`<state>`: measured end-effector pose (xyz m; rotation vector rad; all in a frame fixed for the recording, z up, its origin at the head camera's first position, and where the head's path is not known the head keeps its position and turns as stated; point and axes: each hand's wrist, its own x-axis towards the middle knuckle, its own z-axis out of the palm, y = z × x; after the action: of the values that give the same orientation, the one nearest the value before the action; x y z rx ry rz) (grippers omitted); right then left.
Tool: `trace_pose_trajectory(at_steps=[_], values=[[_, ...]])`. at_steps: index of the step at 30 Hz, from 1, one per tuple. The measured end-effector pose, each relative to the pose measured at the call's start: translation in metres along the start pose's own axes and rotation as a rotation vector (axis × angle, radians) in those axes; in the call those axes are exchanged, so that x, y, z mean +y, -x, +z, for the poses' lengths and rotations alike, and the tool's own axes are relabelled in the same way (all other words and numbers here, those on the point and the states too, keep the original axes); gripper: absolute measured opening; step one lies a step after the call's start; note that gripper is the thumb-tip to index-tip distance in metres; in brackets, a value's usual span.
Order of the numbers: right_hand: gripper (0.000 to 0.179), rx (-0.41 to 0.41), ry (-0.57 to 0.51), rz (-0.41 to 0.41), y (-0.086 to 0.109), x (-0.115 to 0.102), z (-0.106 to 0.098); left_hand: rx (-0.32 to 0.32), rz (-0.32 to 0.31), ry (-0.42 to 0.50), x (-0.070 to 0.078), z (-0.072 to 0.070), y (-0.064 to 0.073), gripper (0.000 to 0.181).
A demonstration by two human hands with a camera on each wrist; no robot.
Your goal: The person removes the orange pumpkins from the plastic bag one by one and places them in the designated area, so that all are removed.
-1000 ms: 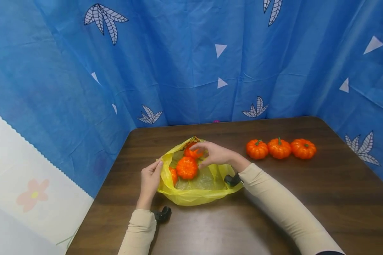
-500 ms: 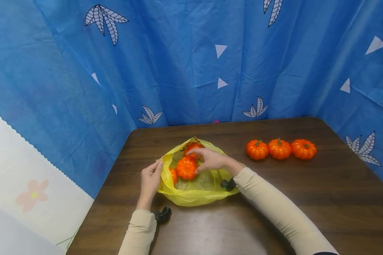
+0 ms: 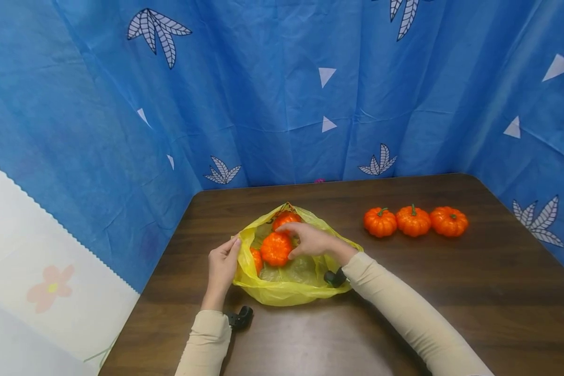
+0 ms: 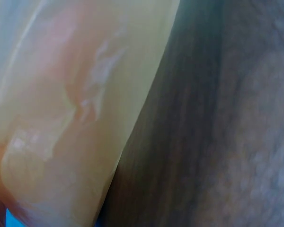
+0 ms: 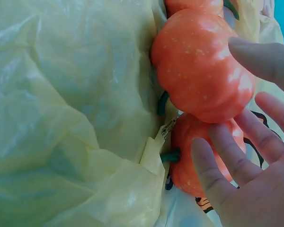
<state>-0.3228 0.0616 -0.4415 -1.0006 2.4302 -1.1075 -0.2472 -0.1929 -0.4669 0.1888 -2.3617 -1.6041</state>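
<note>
Blue curtain (image 3: 272, 78) hung behind the wood-grained desk (image 3: 489, 297) with its rounded far corners. Crinkly yellow plastic bag (image 3: 286, 297) gaped open, roomy at its four o'clock, with glossy ribbed pumpkins (image 3: 276, 249) inside towards ten. Left hand (image 3: 222, 266) pinched the rim near ten; the right hand (image 3: 312, 241) came in from three, fingers spread wide beside the pumpkins. Three more pumpkins (image 3: 413, 221) sat side by side past two o'clock. Dark print (image 5: 206, 205) on the bag was unreadable.

Bright yellow on that crinkled, translucent plastic bag (image 3: 282, 297), and black print on its far wall! Inside it, glossy orange: ribbed, round pumpkins (image 3: 276, 249), pale-speckled, green-stemmed. Right of the bag, orange again, a row of three ribbed pumpkins (image 3: 413, 221). Beneath it, dark brown wood-grain tabletop (image 3: 310, 339); behind it, blue cloth curtain (image 3: 282, 94), white triangles (image 3: 326, 75), black-veined white leaves (image 3: 168, 47)!
</note>
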Motion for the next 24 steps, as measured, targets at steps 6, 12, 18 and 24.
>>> trace_pose_trajectory(at_steps=[6,12,18,24], values=[[0.074,0.025,0.05,0.012,0.0,0.001,0.003,-0.001,0.002,0.008,0.001,0.0,0.0,0.036],[0.072,0.036,0.079,0.01,0.001,0.001,0.006,-0.007,-0.004,0.015,0.0,0.0,0.0,0.036],[0.069,0.05,0.126,-0.017,0.002,0.002,0.01,-0.002,0.004,0.023,0.001,0.0,0.001,0.036],[0.066,0.064,0.124,-0.03,0.002,0.003,0.011,-0.001,0.01,0.025,0.001,0.0,0.001,0.034]])
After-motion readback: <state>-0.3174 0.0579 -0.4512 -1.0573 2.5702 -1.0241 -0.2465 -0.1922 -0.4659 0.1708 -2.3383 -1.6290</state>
